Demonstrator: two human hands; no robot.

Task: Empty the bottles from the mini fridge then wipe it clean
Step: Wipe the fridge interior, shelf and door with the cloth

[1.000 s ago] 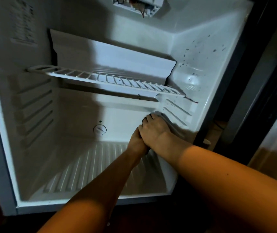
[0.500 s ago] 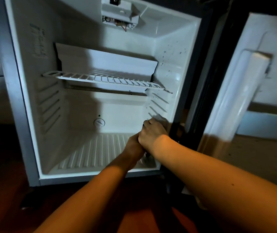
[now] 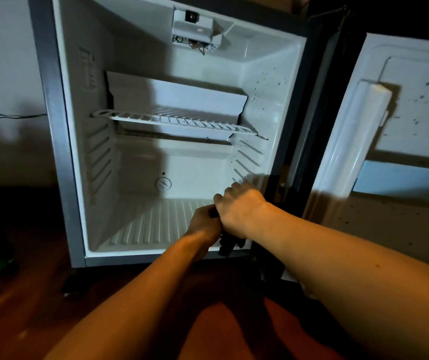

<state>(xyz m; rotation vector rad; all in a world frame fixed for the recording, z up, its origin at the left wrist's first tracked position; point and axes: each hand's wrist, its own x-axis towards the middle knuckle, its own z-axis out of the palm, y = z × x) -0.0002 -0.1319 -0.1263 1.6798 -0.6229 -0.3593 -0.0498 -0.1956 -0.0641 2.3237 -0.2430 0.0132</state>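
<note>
The mini fridge (image 3: pixel 140 81) stood open with no bottles on its shelf (image 3: pixel 174 120), so the wiping step seemed in hand. The left hand (image 3: pixel 204 224) and right hand (image 3: pixel 242 209) were both curled round a dark cloth (image 3: pixel 227 244) at the front right corner of the floor. I judged the next move to be a swipe leftward from that grip across the ribbed floor (image 3: pixel 156 224).

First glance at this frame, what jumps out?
The open white mini fridge fills the view, with nothing on its white wire shelf or ribbed floor. At its lower right front corner the left hand and the right hand are clasped together over a dark cloth that hangs below them. Dark specks dot the fridge's right inner wall and the white inner panel of the open door at right.
</note>
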